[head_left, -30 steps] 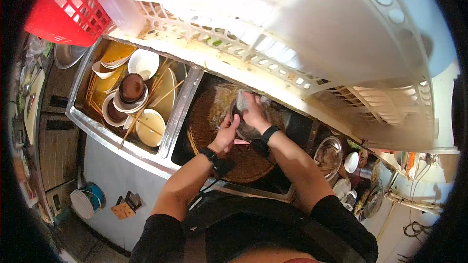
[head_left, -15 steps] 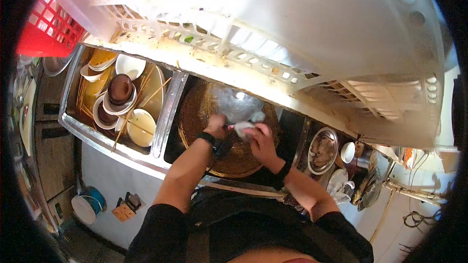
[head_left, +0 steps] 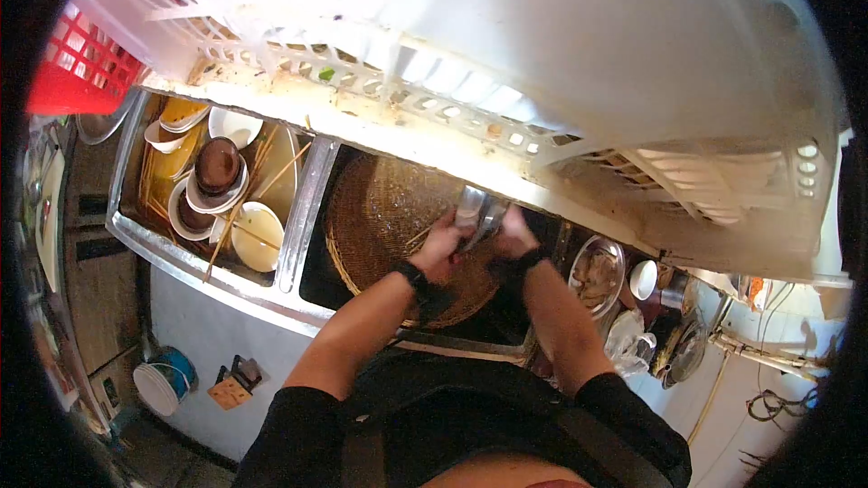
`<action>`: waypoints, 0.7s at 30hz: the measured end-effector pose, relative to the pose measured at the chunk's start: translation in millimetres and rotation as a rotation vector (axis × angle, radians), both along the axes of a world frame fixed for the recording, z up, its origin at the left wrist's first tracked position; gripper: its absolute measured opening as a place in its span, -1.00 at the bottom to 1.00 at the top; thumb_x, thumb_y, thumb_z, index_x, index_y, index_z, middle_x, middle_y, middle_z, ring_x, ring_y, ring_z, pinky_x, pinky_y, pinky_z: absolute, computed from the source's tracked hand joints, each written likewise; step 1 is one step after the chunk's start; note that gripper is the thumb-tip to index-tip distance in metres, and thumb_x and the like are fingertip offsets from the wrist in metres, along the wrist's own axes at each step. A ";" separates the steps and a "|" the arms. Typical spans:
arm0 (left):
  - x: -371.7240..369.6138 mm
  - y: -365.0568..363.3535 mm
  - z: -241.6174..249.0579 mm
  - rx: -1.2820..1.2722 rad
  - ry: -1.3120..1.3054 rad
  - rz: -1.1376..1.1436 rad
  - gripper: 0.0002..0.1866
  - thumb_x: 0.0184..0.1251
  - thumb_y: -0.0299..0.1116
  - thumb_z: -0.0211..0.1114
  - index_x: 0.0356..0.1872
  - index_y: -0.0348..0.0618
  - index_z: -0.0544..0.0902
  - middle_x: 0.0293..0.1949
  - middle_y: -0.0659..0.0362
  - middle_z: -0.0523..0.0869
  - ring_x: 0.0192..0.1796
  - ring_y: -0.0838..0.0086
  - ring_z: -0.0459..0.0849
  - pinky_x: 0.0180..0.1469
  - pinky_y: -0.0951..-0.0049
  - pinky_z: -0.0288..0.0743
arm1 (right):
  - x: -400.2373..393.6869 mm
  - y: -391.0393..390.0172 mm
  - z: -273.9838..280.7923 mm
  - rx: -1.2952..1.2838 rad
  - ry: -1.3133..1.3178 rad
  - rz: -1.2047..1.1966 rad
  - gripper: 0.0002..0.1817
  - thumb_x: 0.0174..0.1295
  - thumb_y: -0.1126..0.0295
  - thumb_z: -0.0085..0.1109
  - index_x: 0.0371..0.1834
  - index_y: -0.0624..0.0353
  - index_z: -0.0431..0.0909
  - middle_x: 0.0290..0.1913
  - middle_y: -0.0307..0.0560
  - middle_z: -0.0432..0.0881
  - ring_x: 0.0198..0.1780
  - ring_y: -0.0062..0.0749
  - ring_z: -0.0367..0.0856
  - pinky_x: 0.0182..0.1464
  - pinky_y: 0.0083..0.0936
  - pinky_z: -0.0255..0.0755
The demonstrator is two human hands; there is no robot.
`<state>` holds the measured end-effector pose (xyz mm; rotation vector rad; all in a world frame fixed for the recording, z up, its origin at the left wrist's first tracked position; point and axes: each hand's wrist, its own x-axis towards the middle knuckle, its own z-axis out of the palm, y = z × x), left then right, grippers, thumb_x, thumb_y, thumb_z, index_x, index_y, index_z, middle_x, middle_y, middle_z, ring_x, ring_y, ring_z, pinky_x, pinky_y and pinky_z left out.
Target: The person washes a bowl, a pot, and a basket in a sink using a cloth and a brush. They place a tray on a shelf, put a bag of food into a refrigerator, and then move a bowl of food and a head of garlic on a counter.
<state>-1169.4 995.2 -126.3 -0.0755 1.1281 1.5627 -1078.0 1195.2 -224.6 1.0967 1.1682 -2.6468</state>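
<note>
Metal vessel [head_left: 479, 213] held above a woven basket [head_left: 371, 239]
The left hand [head_left: 442, 248] and right hand [head_left: 515, 235] grip it from either side; dishes [head_left: 218, 165] crowd the left basin [head_left: 194, 272].

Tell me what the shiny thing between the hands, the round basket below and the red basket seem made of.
Shiny thing: probably polished metal, from its silvery gleam, though blurred.
Round basket: perhaps bamboo or cane; a brown weave shows, finish coarse.
Red basket: likely plastic, smooth, with even colour and an open grid.
</note>
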 end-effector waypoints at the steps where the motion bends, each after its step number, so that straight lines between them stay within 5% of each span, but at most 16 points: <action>1: 2.6 7.3 -21.4 0.005 0.000 0.013 -0.67 0.39 -0.25 0.12 0.08 -0.15 0.45 -0.22 0.02 0.66 -0.44 0.38 0.61 -0.53 0.45 0.46 | -18.1 -47.8 80.6 -0.072 0.010 -0.069 -0.43 0.36 -0.08 -0.04 0.14 0.20 0.45 0.13 -0.09 0.55 0.09 -0.16 0.54 0.10 -0.21 0.52; 2: 2.0 20.5 -59.8 -0.341 0.491 0.053 -0.62 0.37 -0.20 0.13 0.09 -0.20 0.44 -0.21 -0.06 0.67 -0.37 0.21 0.65 -0.43 0.30 0.51 | -24.1 -56.8 79.1 -0.064 0.019 -0.047 -0.43 0.36 -0.08 -0.04 0.14 0.20 0.45 0.13 -0.09 0.55 0.09 -0.16 0.54 0.10 -0.21 0.52; 3: -6.6 23.9 -60.8 -0.499 0.722 0.068 -0.58 0.36 -0.15 0.14 0.08 -0.25 0.43 -0.22 -0.14 0.68 -0.30 0.07 0.66 -0.33 0.19 0.53 | -17.4 -65.2 77.6 0.027 0.084 -0.060 -0.49 0.20 0.26 0.13 0.20 0.22 0.37 0.13 -0.09 0.54 0.13 -0.23 0.51 0.17 -0.31 0.44; 4: -15.6 27.5 -62.3 -0.695 0.934 0.082 -0.54 0.35 -0.11 0.14 0.07 -0.29 0.42 -0.22 -0.21 0.68 -0.23 -0.06 0.67 -0.23 0.07 0.55 | 0.5 -75.1 79.3 0.058 0.096 -0.084 -0.44 0.12 0.43 0.22 0.23 0.23 0.33 0.12 -0.10 0.53 0.14 -0.26 0.50 0.20 -0.37 0.40; 5: -28.0 18.1 -45.4 -0.702 0.882 0.049 -0.52 0.34 -0.08 0.14 0.04 -0.32 0.41 -0.23 -0.26 0.67 -0.17 -0.16 0.65 -0.13 -0.02 0.53 | 17.0 -86.0 83.7 0.089 0.107 -0.108 -0.34 0.04 0.60 0.30 0.26 0.24 0.28 0.12 -0.10 0.53 0.16 -0.30 0.48 0.23 -0.42 0.37; 7: -55.9 18.9 -47.0 -0.787 0.946 -0.012 -0.62 0.35 -0.14 0.14 -0.03 -0.24 0.38 -0.31 -0.22 0.68 -0.21 -0.13 0.65 -0.18 -0.04 0.51 | 16.0 -75.9 125.3 0.853 -0.079 0.461 -0.23 0.04 0.64 0.32 0.35 0.22 0.17 0.21 -0.12 0.46 0.22 -0.30 0.44 0.26 -0.43 0.34; 10: -77.1 9.0 -12.6 -0.633 1.163 -0.034 -0.74 0.35 -0.33 0.10 -0.01 -0.17 0.36 -0.24 -0.19 0.66 -0.20 -0.12 0.63 -0.20 -0.06 0.48 | 22.5 -60.4 139.2 0.910 0.140 0.426 -0.27 0.14 0.46 0.33 0.37 0.24 0.18 0.28 -0.11 0.41 0.27 -0.32 0.38 0.29 -0.35 0.31; 12: -80.6 -1.2 11.7 -0.615 1.293 -0.124 -0.65 0.30 -0.46 0.05 0.11 -0.14 0.34 -0.08 -0.17 0.60 -0.15 -0.07 0.63 -0.16 -0.02 0.50 | 13.5 -69.1 160.4 0.419 0.011 0.175 -0.33 0.26 0.27 0.24 0.38 0.26 0.22 0.32 0.01 0.39 0.30 -0.21 0.38 0.33 -0.27 0.25; 14: -80.6 -22.1 43.3 -0.536 1.572 -0.378 -0.47 0.22 -0.53 0.04 0.27 -0.11 0.28 0.09 -0.14 0.50 -0.09 -0.02 0.62 -0.11 0.06 0.54 | 1.7 -53.9 136.5 1.541 -0.289 0.404 -0.37 0.31 0.17 0.16 0.36 0.27 0.26 0.32 0.15 0.38 0.34 -0.01 0.35 0.37 -0.21 0.19; 16: -75.7 -43.6 46.6 -0.503 1.764 -0.445 -0.33 0.21 -0.53 0.02 0.42 -0.04 0.18 0.16 -0.04 0.46 -0.05 0.01 0.61 -0.04 0.15 0.58 | -33.9 -91.8 231.1 1.623 0.059 0.192 -0.42 0.26 0.26 0.18 0.29 0.32 0.33 0.24 0.30 0.43 0.27 0.20 0.38 0.28 -0.18 0.28; 17: -73.7 -58.0 53.9 -0.451 1.792 -0.482 -0.36 0.22 -0.50 0.02 0.40 -0.04 0.22 0.17 -0.03 0.45 -0.05 0.01 0.61 -0.05 0.16 0.58 | -45.2 -107.2 260.3 1.698 0.021 0.119 -0.46 0.25 0.26 0.18 0.22 0.36 0.37 0.18 0.32 0.47 0.20 0.20 0.43 0.23 -0.17 0.32; 18: -69.2 -76.3 83.7 -0.483 1.858 -0.538 -0.41 0.22 -0.48 0.03 0.35 -0.05 0.30 0.11 -0.01 0.50 -0.05 0.06 0.62 -0.06 0.19 0.58 | -57.3 -121.9 282.5 1.765 -0.011 0.046 -0.49 0.24 0.26 0.19 0.15 0.40 0.41 0.11 0.35 0.51 0.14 0.21 0.48 0.17 -0.15 0.35; 20: -73.9 -110.3 80.7 -0.096 1.998 -0.227 -0.56 0.22 -0.43 0.04 0.18 -0.06 0.49 -0.17 0.09 0.62 -0.08 0.22 0.64 -0.05 0.23 0.56 | -83.6 -137.5 310.7 1.841 0.080 -0.029 -0.54 0.23 0.26 0.19 0.02 0.46 0.45 0.01 0.36 0.56 0.04 0.21 0.52 0.10 -0.14 0.38; 21: -77.3 -130.2 105.1 -0.096 2.063 -0.366 -0.59 0.21 -0.42 0.05 0.12 -0.08 0.54 -0.16 0.09 0.63 -0.07 0.23 0.64 -0.04 0.27 0.55 | -94.5 -136.5 308.5 1.812 0.025 -0.039 -0.55 0.22 0.25 0.19 0.01 0.44 0.48 -0.03 0.36 0.58 0.06 0.22 0.52 0.12 -0.13 0.37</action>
